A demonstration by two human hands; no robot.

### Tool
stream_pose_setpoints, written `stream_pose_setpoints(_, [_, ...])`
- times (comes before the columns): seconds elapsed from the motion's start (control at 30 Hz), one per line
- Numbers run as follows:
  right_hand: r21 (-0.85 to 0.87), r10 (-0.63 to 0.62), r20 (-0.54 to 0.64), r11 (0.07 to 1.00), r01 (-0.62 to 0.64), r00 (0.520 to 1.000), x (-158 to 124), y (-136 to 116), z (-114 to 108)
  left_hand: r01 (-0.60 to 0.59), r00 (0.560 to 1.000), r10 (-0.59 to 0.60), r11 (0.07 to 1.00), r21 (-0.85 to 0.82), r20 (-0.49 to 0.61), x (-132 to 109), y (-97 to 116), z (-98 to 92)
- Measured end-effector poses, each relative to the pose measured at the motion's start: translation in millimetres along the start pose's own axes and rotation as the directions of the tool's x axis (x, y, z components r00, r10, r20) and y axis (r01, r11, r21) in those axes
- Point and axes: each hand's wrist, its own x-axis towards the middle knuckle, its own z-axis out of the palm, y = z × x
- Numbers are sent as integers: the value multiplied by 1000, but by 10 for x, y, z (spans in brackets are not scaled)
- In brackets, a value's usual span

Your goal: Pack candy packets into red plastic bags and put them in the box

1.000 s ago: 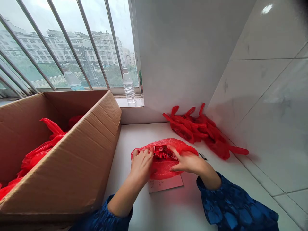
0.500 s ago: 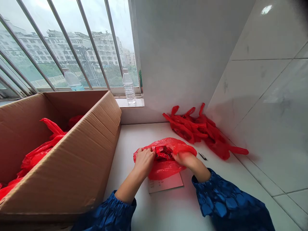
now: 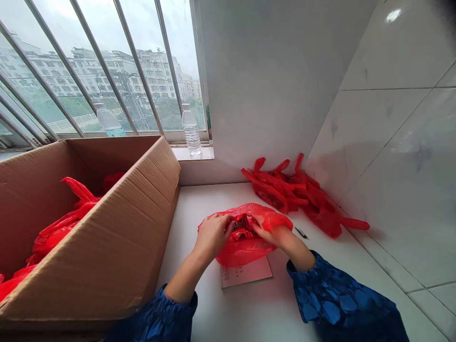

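Note:
A thin red plastic bag lies open between my hands on the white surface. In its mouth are crumpled, shiny red packets with dark print. My left hand bends over the left rim, closed on the bag, its fingertips against the packets. From the right, my right hand reaches into the mouth with bag film over its knuckles. Its fingers are closed beside the packets; what they pinch is hidden. Under the bag's near edge sticks out a pale card or booklet with handwriting.
A tall cardboard box with red bags inside stands on the left. More red plastic bags lie heaped by the back wall. A small black-handled tool lies right of my right hand. A clear bottle stands on the windowsill.
My left hand has shifted slightly, its fingers now reaching further over the packets. The packets look more parted, with a dark gap between my hands. My right fingers reach a little further inward.

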Motion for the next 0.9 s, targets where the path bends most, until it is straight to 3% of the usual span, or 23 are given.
stream_pose_setpoints(0.1, [246, -87, 25, 966, 78, 996, -80, -46, -159, -2, 999, -4, 993, -118, -46, -45, 52, -143])
stream_pose_setpoints(0.2, [629, -202, 47, 766, 128, 978, -154, -109, -272, -34, 997, 10, 954, -299, -80, -79, 93, -237])
stream_pose_setpoints(0.27, [747, -205, 38, 656, 109, 978, -152, -142, -281, -60, 995, 23, 909, -412, -96, -93, 112, -267])
stream_pose_setpoints(0.43, [831, -101, -8, 553, 63, 995, -53, -130, -162, -71, 993, 8, 842, -534, -121, -97, 113, -270])
stream_pose_setpoints(0.63, [870, -120, 62, 492, 6, 991, -95, -132, -203, -116, 962, -126, 617, -778, -243, -86, 73, -281])
stream_pose_setpoints(0.77, [870, -219, 162, 491, -35, 962, -143, -218, -245, -156, 959, -62, 699, -698, -276, -99, 86, -309])
stream_pose_setpoints(0.9, [828, -183, 173, 559, -43, 968, -133, -247, -209, -175, 959, -19, 746, -642, -283, -111, 107, -332])
